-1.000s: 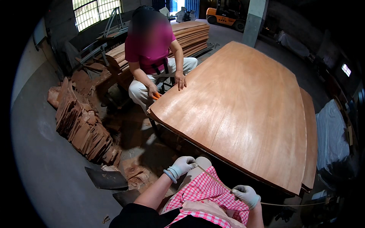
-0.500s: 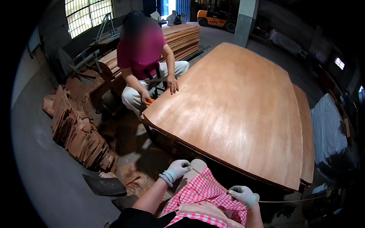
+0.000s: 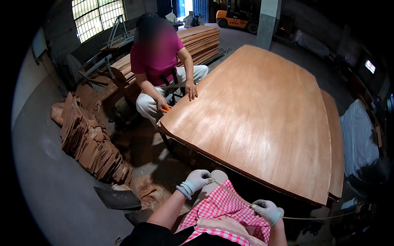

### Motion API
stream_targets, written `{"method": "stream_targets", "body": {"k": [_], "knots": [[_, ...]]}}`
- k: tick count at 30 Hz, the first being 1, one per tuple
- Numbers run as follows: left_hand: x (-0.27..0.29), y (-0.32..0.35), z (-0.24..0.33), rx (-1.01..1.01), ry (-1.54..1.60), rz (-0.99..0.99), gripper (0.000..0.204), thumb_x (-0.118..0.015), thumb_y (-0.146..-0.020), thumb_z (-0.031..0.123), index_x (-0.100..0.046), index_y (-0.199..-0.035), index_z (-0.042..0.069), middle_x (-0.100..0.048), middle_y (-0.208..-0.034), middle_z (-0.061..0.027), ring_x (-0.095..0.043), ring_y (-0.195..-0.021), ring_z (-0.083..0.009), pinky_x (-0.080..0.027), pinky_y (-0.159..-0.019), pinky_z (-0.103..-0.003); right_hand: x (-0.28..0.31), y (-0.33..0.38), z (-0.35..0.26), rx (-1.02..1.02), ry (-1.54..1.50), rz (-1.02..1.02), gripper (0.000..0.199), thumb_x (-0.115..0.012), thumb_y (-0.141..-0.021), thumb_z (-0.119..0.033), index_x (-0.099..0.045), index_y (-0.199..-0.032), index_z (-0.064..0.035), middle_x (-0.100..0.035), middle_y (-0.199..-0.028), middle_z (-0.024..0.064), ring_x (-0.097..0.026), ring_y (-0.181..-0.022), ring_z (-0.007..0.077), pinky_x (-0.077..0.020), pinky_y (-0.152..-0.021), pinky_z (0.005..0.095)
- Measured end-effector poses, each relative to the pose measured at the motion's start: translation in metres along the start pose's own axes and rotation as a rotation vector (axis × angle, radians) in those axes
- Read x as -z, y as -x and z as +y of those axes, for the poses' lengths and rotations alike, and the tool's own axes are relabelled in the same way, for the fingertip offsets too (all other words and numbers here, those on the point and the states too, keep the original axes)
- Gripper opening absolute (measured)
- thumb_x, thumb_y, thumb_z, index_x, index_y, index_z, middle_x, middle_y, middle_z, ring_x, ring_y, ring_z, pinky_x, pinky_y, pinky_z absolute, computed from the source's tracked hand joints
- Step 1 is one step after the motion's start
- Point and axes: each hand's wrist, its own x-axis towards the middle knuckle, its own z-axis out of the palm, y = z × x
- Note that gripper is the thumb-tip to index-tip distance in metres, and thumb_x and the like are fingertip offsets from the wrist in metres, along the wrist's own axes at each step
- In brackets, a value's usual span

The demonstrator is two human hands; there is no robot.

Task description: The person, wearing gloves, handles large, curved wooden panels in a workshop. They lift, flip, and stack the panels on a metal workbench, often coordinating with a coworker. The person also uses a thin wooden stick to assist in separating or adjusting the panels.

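Note:
A thin, pale strip (image 3: 232,193) stretches between my two gloved hands, over my lap. My left hand (image 3: 199,180) pinches its upper end above my knee. Closed round the strip farther along, my right hand (image 3: 267,211) lets a long tail run off to the right. I cannot tell whether it is tape or wood. A pink checked apron (image 3: 221,207) covers my lap beneath. Just beyond my knees lies a large stack of brown wood veneer sheets (image 3: 254,123), touched by neither hand.
At the far left corner of the stack sits a co-worker (image 3: 158,61) with an orange-handled tool (image 3: 165,109). Broken veneer scraps (image 3: 92,143) are heaped on the left. Behind stand stacked boards (image 3: 201,41), an orange forklift (image 3: 237,18) and a pillar (image 3: 267,28). Plastic sheeting (image 3: 358,139) hangs right.
The whole view has shifted slightly, so the scene sits a little farther right. Both my hands keep their grip on the strip, and the co-worker stays at the corner.

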Motion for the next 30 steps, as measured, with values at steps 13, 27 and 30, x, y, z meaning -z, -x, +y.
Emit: {"method": "stream_targets", "body": {"k": [13, 27, 30], "knots": [[-0.009, 0.005, 0.021, -0.106, -0.135, 0.221, 0.023, -0.074, -0.080, 0.024, -0.068, -0.084, 0.002, -0.065, -0.072, -0.0117, -0.061, -0.064, -0.0188, -0.049, -0.063, -0.031, 0.005, 0.016, -0.014, 0.031, 0.264, 0.131, 0.026, -0.063, -0.091, -0.021, -0.067, -0.102, 0.0023, -0.064, -0.078, 0.0035, -0.057, -0.067, 0.0095, -0.0484, -0.064, 0.0247], [-0.004, 0.012, 0.009, -0.171, -0.196, 0.452, 0.017, -0.073, -0.079, 0.017, -0.066, -0.078, 0.001, -0.061, -0.068, -0.0086, -0.057, -0.062, -0.0145, -0.046, -0.060, -0.030, 0.008, 0.025, 0.002, 0.201, 0.590, 0.367, 0.024, -0.057, -0.091, -0.025, -0.067, -0.094, -0.0028, -0.066, -0.087, 0.0192, -0.065, -0.085, 0.0347, -0.0498, -0.075, 0.0400], [0.001, 0.010, 0.008, -0.149, -0.230, 0.459, 0.016, -0.073, -0.079, 0.016, -0.066, -0.077, 0.001, -0.062, -0.068, -0.0097, -0.057, -0.062, -0.0154, -0.046, -0.060, -0.030, 0.007, 0.023, -0.009, 0.123, 0.538, 0.314, 0.025, -0.058, -0.091, -0.024, -0.067, -0.094, -0.0013, -0.066, -0.085, 0.0194, -0.065, -0.082, 0.0326, -0.0499, -0.073, 0.0387]]}}
